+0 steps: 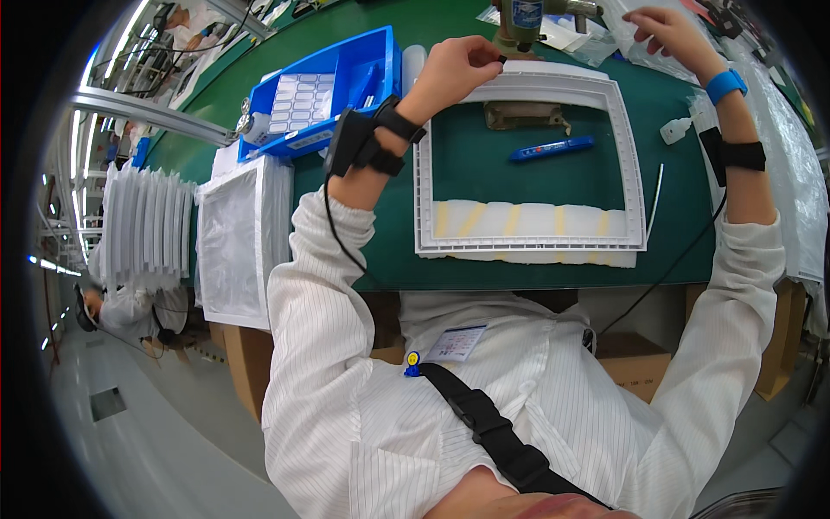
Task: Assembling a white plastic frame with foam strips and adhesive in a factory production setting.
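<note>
Frame (631, 173) lies flat on table (380, 225); long axis appears to run 9–3 o'clock. Left hand (456, 73), at its 11 o'clock, pinches black bit (502, 60) between thumb and fingertip; bit too small to read its axis. Right hand (677, 39), beyond 2 o'clock: fingers loosely spread. Pen (552, 149) inside frame points nearly 9–3.

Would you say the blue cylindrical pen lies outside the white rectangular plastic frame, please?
No, the blue pen lies within the opening of the white frame.
</note>
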Tool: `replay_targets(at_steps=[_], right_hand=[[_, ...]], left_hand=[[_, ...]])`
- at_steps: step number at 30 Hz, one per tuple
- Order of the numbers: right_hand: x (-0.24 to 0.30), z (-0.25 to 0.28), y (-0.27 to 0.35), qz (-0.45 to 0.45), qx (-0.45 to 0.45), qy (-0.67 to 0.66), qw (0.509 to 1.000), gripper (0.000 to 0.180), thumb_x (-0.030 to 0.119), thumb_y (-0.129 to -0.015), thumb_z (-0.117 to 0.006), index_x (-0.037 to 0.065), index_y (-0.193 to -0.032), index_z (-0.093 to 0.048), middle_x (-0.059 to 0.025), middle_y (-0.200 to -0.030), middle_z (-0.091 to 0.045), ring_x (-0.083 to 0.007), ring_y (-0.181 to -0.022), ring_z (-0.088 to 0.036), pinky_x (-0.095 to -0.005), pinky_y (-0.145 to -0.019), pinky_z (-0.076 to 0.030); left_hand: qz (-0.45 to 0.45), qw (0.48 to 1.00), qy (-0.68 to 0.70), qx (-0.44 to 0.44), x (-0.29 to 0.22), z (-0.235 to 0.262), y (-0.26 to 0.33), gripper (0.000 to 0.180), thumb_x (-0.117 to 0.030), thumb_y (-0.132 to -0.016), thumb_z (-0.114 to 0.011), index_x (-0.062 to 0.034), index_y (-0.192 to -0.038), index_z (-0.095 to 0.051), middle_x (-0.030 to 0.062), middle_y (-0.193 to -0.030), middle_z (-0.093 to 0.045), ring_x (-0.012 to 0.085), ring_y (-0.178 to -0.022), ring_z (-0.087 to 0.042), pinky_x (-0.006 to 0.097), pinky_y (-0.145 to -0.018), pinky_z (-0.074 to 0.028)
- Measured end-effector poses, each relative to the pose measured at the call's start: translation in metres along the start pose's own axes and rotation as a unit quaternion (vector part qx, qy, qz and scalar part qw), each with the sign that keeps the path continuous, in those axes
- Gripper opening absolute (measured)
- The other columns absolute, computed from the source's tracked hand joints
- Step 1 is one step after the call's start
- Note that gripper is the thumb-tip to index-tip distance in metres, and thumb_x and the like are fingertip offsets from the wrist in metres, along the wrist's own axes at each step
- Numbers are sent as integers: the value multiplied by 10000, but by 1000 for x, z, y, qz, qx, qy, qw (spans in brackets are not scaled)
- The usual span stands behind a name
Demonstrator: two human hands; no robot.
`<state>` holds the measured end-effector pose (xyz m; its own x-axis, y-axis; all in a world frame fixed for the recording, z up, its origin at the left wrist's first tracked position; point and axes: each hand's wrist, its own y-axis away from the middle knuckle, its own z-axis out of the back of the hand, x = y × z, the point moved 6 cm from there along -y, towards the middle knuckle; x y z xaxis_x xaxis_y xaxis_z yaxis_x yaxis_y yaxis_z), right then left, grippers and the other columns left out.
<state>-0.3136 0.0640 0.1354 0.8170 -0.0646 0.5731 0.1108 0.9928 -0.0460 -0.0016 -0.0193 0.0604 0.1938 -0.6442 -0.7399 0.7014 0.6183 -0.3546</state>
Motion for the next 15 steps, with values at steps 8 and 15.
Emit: replay_targets(at_steps=[8,15], right_hand=[[55,69,-91,21,-175,-183,967,398,343,-916,-592,33,-1163,-623,-96,-939,-688,-141,-772,-645,-306,-562,-494],[66,72,-196,87,-324,-86,938,567,450,-891,-586,20,-1261,-555,-195,-1110,-656,-293,-910,-653,-371,-800,-507]], left_hand=[[41,999,21,-18,35,-20,-19,272,-162,-785,-734,13,-992,-709,125,-909,-726,198,-840,-699,309,-775,-542],[67,996,59,-2,26,-42,-28,283,-203,-762,-765,11,-945,-737,150,-877,-730,213,-807,-702,306,-754,-535]])
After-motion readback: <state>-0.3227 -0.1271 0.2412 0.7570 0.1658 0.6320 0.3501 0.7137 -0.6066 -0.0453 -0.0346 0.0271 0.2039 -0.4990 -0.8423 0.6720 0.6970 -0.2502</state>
